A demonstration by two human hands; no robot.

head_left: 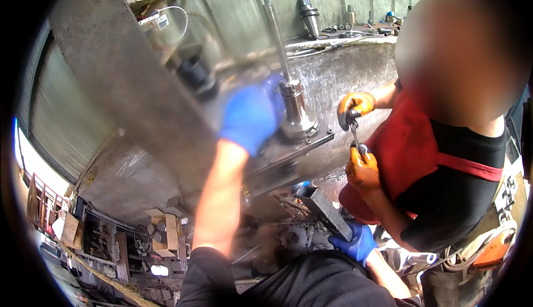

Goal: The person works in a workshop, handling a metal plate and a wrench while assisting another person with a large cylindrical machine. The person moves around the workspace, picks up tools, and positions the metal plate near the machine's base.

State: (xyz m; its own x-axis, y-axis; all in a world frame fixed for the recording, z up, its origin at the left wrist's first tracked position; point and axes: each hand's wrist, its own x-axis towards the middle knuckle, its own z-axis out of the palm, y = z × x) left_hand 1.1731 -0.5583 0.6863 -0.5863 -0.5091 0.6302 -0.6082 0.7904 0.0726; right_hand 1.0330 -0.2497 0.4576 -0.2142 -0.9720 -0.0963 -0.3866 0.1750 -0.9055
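My left hand (252,115), in a blue glove, reaches forward to the side of an upright shiny metal tool holder (295,107). Motion blurs its fingers, so whether they grip the holder or only touch it is unclear. A long thin metal rod (276,40) rises from the top of the holder, whose round base sits on a dark flat plate (294,154). Low on the right, my right hand (355,243), also blue-gloved, is closed around the lower end of a dark square metal tube (325,212). The tube tilts up and to the left.
On the right, close by, a co-worker in a red apron (394,135) holds a small metal tool (355,132) in orange gloves. A large steel beam (139,74) slants across the left. Another tool holder (308,17) leans on the back wall. Cardboard boxes (164,232) lie lower left.
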